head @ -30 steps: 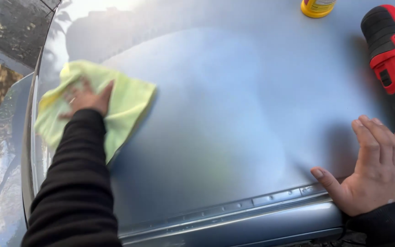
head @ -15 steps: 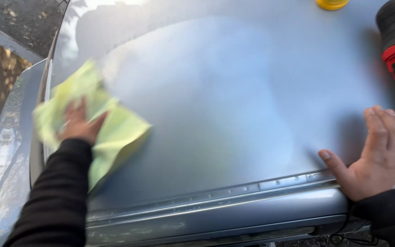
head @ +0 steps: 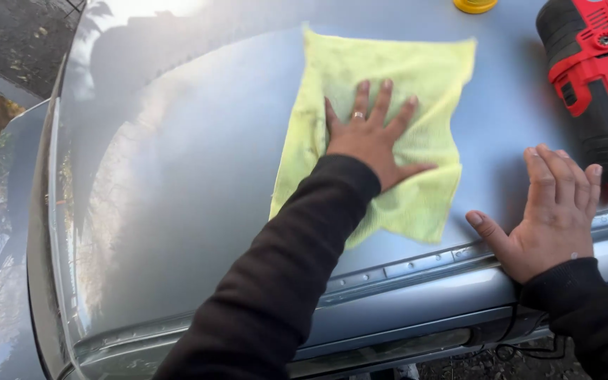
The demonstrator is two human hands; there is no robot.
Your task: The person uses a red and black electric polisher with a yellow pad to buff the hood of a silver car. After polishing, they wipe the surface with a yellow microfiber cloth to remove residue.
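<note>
One cloth (head: pixel 416 77) under left hand (head: pixel 371 137).

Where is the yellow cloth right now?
In the head view, the cloth lies spread on the grey hood, pressed flat under the left hand, left of the red tool.

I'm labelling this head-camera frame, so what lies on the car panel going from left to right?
Bare grey car panel → yellow cloth with the left hand flat on it → right hand resting on the panel's edge → red and black power tool.
</note>
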